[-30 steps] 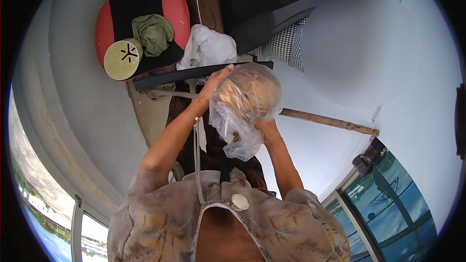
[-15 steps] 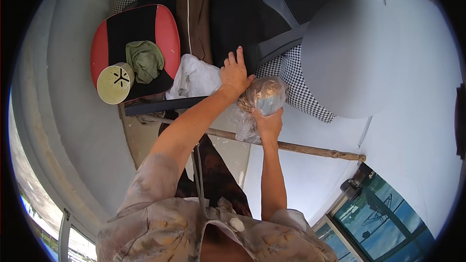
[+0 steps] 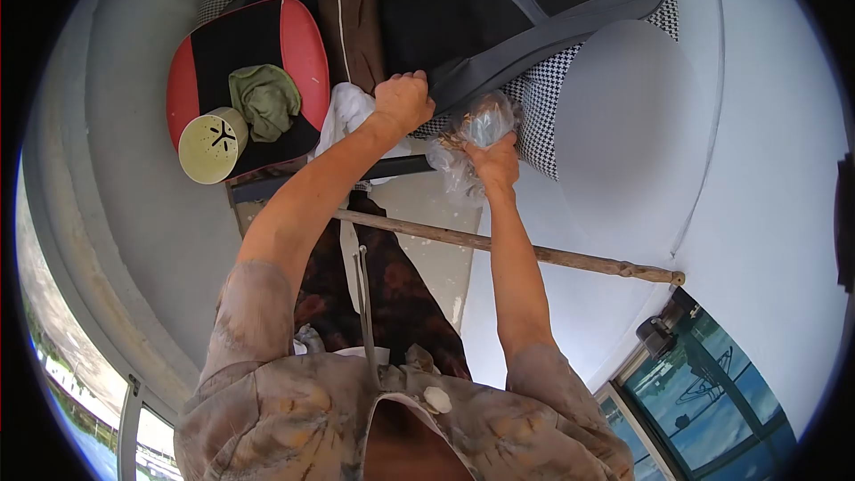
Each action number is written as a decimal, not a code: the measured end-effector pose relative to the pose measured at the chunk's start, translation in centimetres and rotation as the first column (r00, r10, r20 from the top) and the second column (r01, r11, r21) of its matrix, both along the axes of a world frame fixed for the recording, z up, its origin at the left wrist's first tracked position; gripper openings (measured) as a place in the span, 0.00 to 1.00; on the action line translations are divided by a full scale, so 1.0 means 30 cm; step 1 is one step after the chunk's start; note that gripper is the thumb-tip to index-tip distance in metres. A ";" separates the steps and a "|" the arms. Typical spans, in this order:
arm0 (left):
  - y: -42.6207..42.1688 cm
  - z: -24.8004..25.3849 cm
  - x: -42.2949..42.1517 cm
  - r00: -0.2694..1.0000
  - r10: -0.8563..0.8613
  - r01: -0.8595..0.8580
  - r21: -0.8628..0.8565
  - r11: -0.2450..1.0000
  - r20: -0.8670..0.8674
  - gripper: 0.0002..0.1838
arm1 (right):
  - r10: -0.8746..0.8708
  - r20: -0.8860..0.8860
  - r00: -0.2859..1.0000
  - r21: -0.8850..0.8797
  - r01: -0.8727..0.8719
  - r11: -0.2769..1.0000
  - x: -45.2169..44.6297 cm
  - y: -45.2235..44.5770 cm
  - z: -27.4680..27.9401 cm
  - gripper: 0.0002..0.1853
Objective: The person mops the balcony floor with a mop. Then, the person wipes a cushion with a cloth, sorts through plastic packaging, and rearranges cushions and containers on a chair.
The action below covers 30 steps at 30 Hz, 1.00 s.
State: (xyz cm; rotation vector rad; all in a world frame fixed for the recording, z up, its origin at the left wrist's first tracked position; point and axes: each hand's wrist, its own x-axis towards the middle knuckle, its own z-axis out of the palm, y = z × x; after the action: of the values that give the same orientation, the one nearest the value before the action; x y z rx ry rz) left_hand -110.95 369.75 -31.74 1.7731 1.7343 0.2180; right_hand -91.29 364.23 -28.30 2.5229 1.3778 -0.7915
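My right hand (image 3: 495,163) grips a clear plastic bag (image 3: 485,123) from below. Brownish, dried-looking bits and something pale blue show through the plastic; what they are I cannot make out. Loose crumpled plastic hangs under the bag's left side. My left hand (image 3: 405,101) is closed with curled fingers beside the lower edge of a black seat cover (image 3: 436,18) with grey trim. Whatever lies in those fingers, if anything, is hidden. A white cloth (image 3: 349,111) lies just left of that wrist, partly covered by the forearm.
To the left, a red and black cushion (image 3: 301,40) bears a green cloth (image 3: 265,102) and a pale yellow perforated pot (image 3: 207,150). A brown folded item (image 3: 346,18) stands beside it. A wooden stick (image 3: 570,259) crosses below my forearms. Houndstooth fabric (image 3: 539,120) shows at right.
My left hand has moved up and slightly left off the bag, and its spread fingers have curled. My right hand has lifted the bag a little. The view has shifted.
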 end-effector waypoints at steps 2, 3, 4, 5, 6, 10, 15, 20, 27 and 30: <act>-0.009 0.022 0.037 0.999 -0.025 0.013 0.308 0.951 0.033 0.18 | 0.032 -0.023 0.999 0.031 -0.031 0.999 0.015 -0.003 -0.021 0.48; -0.006 0.049 0.065 0.998 -0.048 0.022 0.450 0.893 0.047 0.18 | 0.041 -0.034 0.999 0.045 -0.039 0.998 0.021 -0.013 -0.028 0.48; 0.009 0.069 0.097 0.985 -0.172 0.132 0.540 0.831 0.024 0.17 | 0.038 -0.034 0.999 0.037 -0.036 0.999 0.022 -0.021 -0.036 0.47; 0.037 0.089 0.137 0.958 -0.287 0.230 0.624 0.747 -0.009 0.17 | 0.038 -0.033 0.999 0.032 -0.037 0.999 0.020 -0.020 -0.049 0.47; 0.068 0.109 0.182 0.917 -0.395 0.316 0.699 0.642 -0.052 0.17 | 0.037 -0.029 0.999 0.029 -0.037 0.999 0.022 -0.019 -0.058 0.47; 0.186 0.181 0.362 0.490 -0.708 0.868 0.357 0.344 -0.509 0.16 | 0.052 0.036 0.998 0.085 -0.055 0.995 0.019 -0.049 -0.115 0.49; 0.267 0.074 0.405 0.114 -0.443 0.986 0.047 0.159 -0.889 0.18 | -0.053 -0.007 0.999 0.123 0.054 0.991 0.020 -0.066 -0.112 0.52; 0.282 0.151 0.347 0.075 -0.414 0.993 0.031 0.111 -0.907 0.15 | -0.196 -0.115 0.974 0.126 0.210 0.970 0.053 -0.100 -0.100 0.54; 0.254 0.244 0.182 0.213 -0.577 0.977 0.169 0.129 -0.789 0.18 | -0.278 -0.218 0.936 0.102 0.304 0.947 0.079 -0.113 -0.069 0.55; 0.246 0.276 0.139 0.256 -0.629 0.966 0.220 0.136 -0.734 0.23 | -0.237 -0.213 0.948 0.144 0.271 0.952 0.082 -0.119 -0.097 0.55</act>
State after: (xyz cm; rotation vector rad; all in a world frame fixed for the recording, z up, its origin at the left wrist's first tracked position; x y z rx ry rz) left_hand -106.78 377.14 -23.45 3.3398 0.4863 -0.1929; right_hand -88.83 360.67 -31.20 2.8675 1.2347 -1.0306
